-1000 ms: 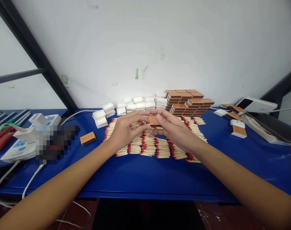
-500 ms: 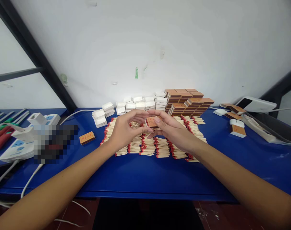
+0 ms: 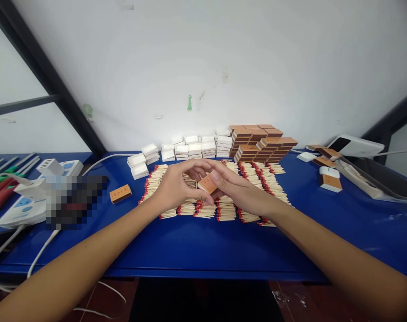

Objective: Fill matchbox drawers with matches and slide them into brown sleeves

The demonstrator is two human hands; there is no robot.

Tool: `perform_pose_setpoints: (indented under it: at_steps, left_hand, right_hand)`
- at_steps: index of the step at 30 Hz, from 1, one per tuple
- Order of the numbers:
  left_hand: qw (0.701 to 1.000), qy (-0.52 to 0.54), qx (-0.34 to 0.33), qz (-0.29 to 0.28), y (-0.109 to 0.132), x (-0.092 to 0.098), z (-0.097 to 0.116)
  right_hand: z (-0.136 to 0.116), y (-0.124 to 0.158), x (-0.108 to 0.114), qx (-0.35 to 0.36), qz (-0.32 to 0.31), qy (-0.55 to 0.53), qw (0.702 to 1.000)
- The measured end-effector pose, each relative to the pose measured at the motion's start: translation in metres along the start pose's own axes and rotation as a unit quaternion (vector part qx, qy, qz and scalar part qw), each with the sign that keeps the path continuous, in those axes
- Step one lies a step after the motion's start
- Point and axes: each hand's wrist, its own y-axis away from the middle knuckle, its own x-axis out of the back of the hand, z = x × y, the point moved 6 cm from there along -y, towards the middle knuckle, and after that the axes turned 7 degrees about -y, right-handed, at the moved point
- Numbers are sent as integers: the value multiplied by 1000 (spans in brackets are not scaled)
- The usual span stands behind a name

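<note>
My left hand [image 3: 177, 186] and my right hand [image 3: 236, 188] meet over rows of red-tipped matches [image 3: 223, 206] laid out on the blue table [image 3: 203, 246]. Between their fingertips they pinch a small orange matchbox [image 3: 207, 183], tilted. Both hands have fingers curled around it. Behind them stand stacks of white inner trays [image 3: 190, 148] and a pile of brown matchbox sleeves [image 3: 262, 144].
A lone orange matchbox [image 3: 120, 193] lies left of the matches. Power strips and cables [image 3: 29, 197] sit at the far left beside scissors [image 3: 2, 185]. A few matchboxes [image 3: 329, 180] and a white device [image 3: 356, 146] lie at the right.
Both hands have come down and slightly toward me with the matchbox, which has tilted and is now closer to the matches.
</note>
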Motion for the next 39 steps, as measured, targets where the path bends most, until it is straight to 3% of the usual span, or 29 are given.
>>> perform_pose_setpoints:
  at_steps: [7, 11, 14, 17, 20, 23, 26, 28, 39]
  left_hand:
    - [998, -67, -11, 1, -2, 6, -1]
    - [988, -150, -13, -26, -11, 27, 7]
    - [969, -246, -14, -3, -11, 64, 23]
    - [942, -327, 15, 77, 11, 114, 33]
    - [915, -376, 122, 85, 53, 152, 17]
    - [879, -428, 201, 62, 97, 174, -12]
    - [865, -467, 184, 3, 122, 176, -35]
    - [862, -478, 169, 2, 128, 178, -42]
    - [828, -502, 236, -84, 118, 179, -52]
  right_hand:
    - [10, -9, 20, -8, 79, -25, 997]
    - [2, -14, 33, 54, 132, 16, 990]
    - [-2, -16, 43, 93, 150, 62, 982]
    - [-2, -17, 53, 118, 171, 109, 972]
    - [-1, -18, 59, 123, 182, 131, 967]
    - [0, -20, 60, 127, 180, 148, 964]
    - [-1, -21, 59, 133, 177, 159, 962]
    - [-1, -21, 60, 129, 179, 164, 961]
    - [0, -22, 69, 119, 187, 276, 935]
